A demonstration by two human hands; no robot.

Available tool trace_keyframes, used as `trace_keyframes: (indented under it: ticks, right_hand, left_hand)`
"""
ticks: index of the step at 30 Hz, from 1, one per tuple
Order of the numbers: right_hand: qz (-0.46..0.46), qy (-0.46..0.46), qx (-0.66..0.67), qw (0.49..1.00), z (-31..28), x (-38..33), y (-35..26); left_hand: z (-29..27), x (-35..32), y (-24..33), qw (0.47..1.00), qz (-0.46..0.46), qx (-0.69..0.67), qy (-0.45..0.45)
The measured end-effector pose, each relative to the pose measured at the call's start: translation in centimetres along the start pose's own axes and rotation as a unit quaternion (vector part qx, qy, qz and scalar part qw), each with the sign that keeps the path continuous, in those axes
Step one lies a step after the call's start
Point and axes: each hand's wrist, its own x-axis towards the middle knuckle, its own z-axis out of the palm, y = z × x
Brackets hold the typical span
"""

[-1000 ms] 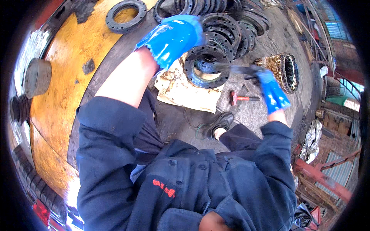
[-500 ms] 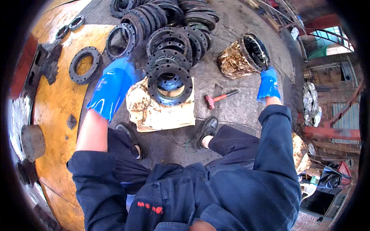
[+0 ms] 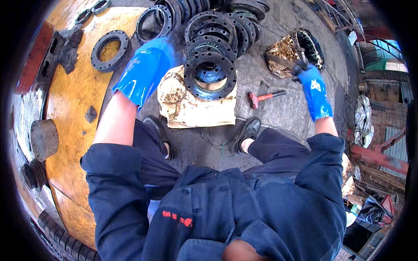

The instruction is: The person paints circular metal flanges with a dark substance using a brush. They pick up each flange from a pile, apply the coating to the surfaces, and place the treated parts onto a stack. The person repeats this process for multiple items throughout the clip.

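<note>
My left hand (image 3: 153, 61), in a long blue rubber glove, reaches beside the stacked black flange rings. Its fingers are dark and blurred, so their grip cannot be made out. In front of it a ring flange (image 3: 191, 80) with bolt holes, wet and black, leans against others on a stained cream cloth sack (image 3: 174, 113). My right hand (image 3: 308, 75), in a blue glove with blackened fingers, is closed on a flat, dark brush-like tool (image 3: 281, 61). The tool sticks out to the left across the side of a grimy bucket (image 3: 278, 45), which lies tilted with black inside.
A red-headed hammer (image 3: 254, 100) lies on the dark ground sheet between the sack and bucket. More flanges (image 3: 200, 19) are stacked behind. A single ring (image 3: 101, 58) rests at the yellow sheet's (image 3: 72, 130) edge, at left. My shoes (image 3: 249, 130) stand near the sack.
My right hand has come away from the bucket's mouth, bringing the flat tool into sight beside the bucket. The whole view has shifted; my left hand stays by the flanges.
</note>
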Motion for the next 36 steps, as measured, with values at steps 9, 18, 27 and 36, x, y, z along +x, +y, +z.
trace_keyframes:
  ticks: [9,18,27,36]
  right_hand:
    - [-0.087,-0.193,-0.259,0.942,20.3,-4.7,-4.8]
    - [-0.148,-0.171,-0.284,0.932,24.1,-3.4,-5.7]
    - [-0.176,-0.214,-0.305,0.911,24.5,-1.3,-6.2]
    - [-0.233,-0.201,-0.289,0.906,24.6,-0.3,-6.0]
  left_hand:
    - [-0.1,-0.1,0.4,1.000,0.001,0.016,-0.023]
    - [-0.2,0.4,0.8,0.998,-0.002,0.016,-0.058]
    - [-0.3,1.3,1.4,0.994,-0.018,0.035,-0.102]
    - [-0.1,2.8,2.5,0.987,-0.036,0.053,-0.147]
